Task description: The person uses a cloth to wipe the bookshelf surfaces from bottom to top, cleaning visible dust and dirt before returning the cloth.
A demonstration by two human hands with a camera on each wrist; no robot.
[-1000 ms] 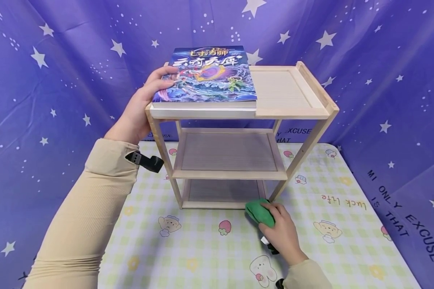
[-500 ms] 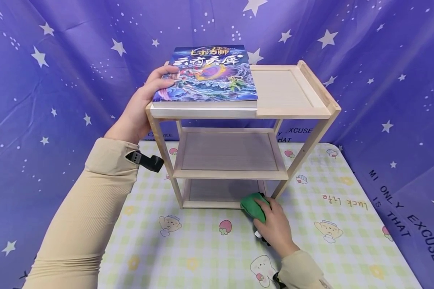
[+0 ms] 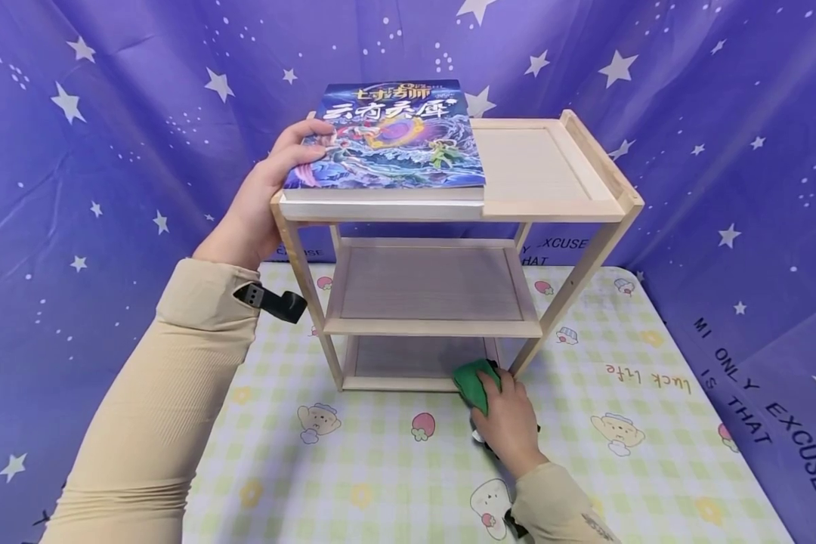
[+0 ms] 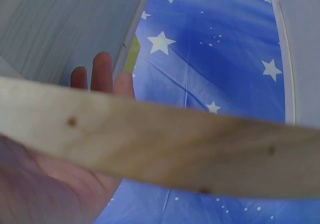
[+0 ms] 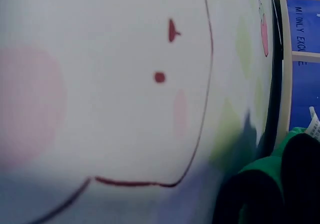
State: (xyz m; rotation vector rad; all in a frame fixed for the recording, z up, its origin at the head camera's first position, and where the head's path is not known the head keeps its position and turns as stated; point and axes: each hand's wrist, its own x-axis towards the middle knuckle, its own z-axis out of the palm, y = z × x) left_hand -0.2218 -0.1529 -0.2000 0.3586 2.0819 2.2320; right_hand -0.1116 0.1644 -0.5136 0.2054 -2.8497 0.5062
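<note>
My left hand (image 3: 261, 196) grips the left side of a three-tier wooden shelf (image 3: 431, 327) at the top. Two of its digits lie over the left edge of a blue illustrated book (image 3: 401, 155) on the top tier. In the left wrist view, its other fingers (image 4: 102, 73) reach past a wooden side bar (image 4: 165, 139), under the top tier. My right hand (image 3: 510, 423) holds a green plush toy (image 3: 472, 384) at the front right corner of the bottom tier. Black parts and a white tag (image 5: 314, 126) show on the toy in the right wrist view.
The shelf stands on a table with a green checked cloth (image 3: 381, 468) printed with cartoon figures. Behind and at both sides hangs a purple curtain (image 3: 143, 113) with white stars. The right part of the top tier (image 3: 523, 162) shows bare wood beside the book.
My right hand has moved the green plush toy a little left and farther in, up to the bottom tier's front edge. My left hand and the book keep their places.
</note>
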